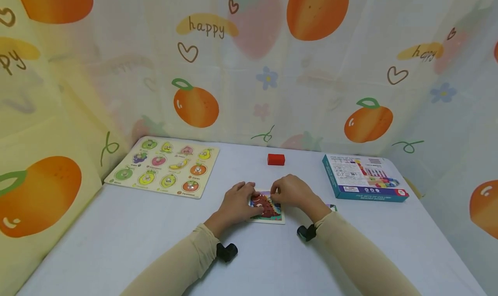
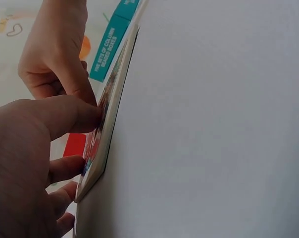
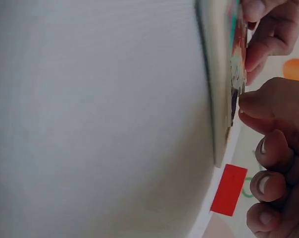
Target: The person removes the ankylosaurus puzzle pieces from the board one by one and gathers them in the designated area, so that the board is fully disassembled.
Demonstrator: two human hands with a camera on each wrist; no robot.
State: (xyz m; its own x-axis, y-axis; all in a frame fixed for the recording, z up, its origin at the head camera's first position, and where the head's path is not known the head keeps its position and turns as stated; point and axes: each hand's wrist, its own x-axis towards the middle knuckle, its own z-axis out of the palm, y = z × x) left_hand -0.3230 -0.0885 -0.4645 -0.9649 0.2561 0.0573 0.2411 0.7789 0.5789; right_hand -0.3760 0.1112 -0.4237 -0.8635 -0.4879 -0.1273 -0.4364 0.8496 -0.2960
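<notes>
Cream board printed with colourful fruits lies towards the left of the white counter. Next, the left grip, fingers loosely spread, rests on a pale-rimmed, reddish-brown picture puzzle, flat near the middle. Beyond sits a bright red block. The right grip, fingers curled, touches the puzzle's far right corner; whether it pinches a piece I cannot tell. Rightmost lies a teal-edged flat box.
</notes>
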